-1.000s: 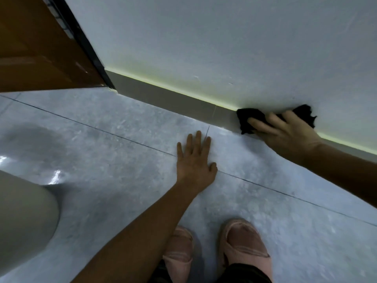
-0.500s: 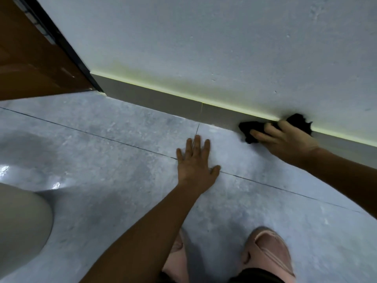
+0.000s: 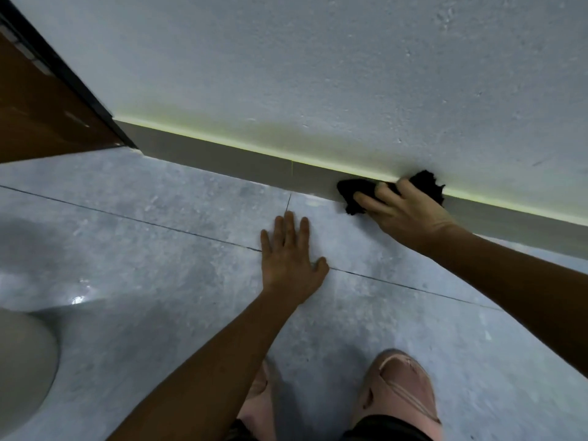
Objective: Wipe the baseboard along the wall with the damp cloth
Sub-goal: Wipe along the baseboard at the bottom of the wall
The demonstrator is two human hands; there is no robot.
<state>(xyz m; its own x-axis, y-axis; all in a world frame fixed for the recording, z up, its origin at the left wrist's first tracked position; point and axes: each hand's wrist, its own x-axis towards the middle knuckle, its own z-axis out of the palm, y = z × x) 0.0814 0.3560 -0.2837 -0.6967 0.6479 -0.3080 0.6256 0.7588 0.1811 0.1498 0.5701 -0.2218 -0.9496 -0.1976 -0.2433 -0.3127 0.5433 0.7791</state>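
Note:
A grey baseboard (image 3: pixel 222 155) runs along the foot of the pale textured wall, from the door frame at the left down to the right edge. My right hand (image 3: pixel 404 211) presses a black cloth (image 3: pixel 358 190) flat against the baseboard, right of a vertical joint in it. Part of the cloth sticks out above my knuckles onto the wall. My left hand (image 3: pixel 291 259) lies palm down on the grey floor tile, fingers spread, holding nothing, a short way in front of the baseboard.
A brown wooden door (image 3: pixel 41 116) with a dark frame stands at the upper left. A pale rounded object (image 3: pixel 22 377) fills the lower left corner. My feet in pink shoes (image 3: pixel 397 389) are at the bottom. Grout lines cross the grey floor tiles (image 3: pixel 143 265).
My right hand with the cloth stays on the same stretch of baseboard, shifting only slightly. The view has tilted, showing more wall. My left hand has stayed planted on the floor.

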